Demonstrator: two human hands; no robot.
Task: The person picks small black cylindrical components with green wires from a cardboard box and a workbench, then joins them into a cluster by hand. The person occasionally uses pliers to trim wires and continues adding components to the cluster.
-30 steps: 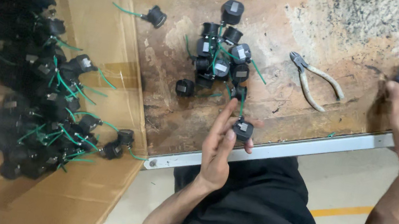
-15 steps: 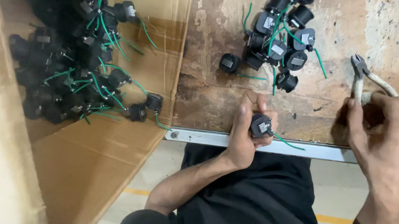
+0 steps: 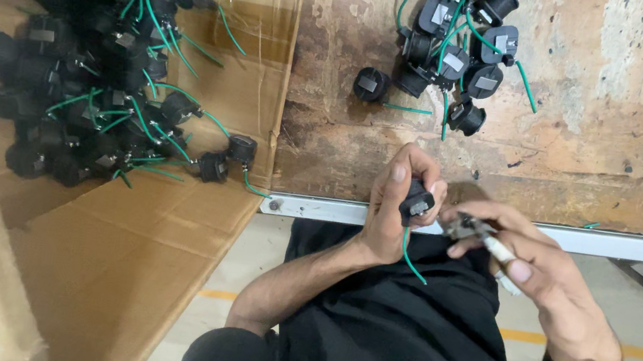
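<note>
The black plug part with its green wire sits inside the left hand grip, closed around it at the bench edge. Half a second ago the right hand reached for the pliers; now it grips them, the tips just beside the part. Above lies a pile of the same parts; to the left, a cardboard box.

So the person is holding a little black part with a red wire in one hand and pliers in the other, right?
Not quite: the wire is green, not red. The head view shows the left hand holding the little black part with a green wire hanging down, and the right hand holding the pliers.
</note>
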